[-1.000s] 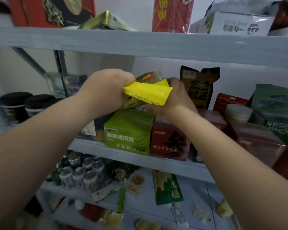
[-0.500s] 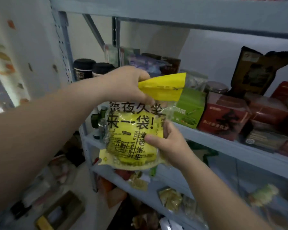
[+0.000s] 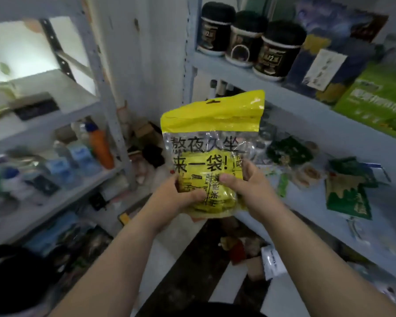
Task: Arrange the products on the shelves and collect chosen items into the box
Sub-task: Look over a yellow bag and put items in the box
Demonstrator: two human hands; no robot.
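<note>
Since half a second ago the left hand (image 3: 178,197) has dropped from the folded yellow top to the bag's lower left side, and that top flap now stands unfolded. The view has also swung left and down, away from the shelf of boxes.

The bag (image 3: 213,143) is held in the air in front of the person, in the corner between the two racks, touching neither. Its long axis runs near vertical, leaning a little so that the top tips to the right. The yellow header with its hang slot points up, the sealed bottom points down toward the floor, and the printed face with large black characters is turned to the camera.

Both hands grasp the lower half. The left hand's thumb lies across the front with the fingers wrapped behind. The right hand (image 3: 249,193) grips the lower right edge, thumb pressed on the front near the middle, fingers hidden behind the bag.

Up on the right rack's shelf (image 3: 306,104) stand three black jars (image 3: 247,40) in a row, then a dark blue box (image 3: 329,65) and a green box (image 3: 375,99). On the board below lie green packets (image 3: 348,195), flat and scattered. The left rack (image 3: 55,120) holds blurred bottles, one of them orange (image 3: 100,145).
</note>
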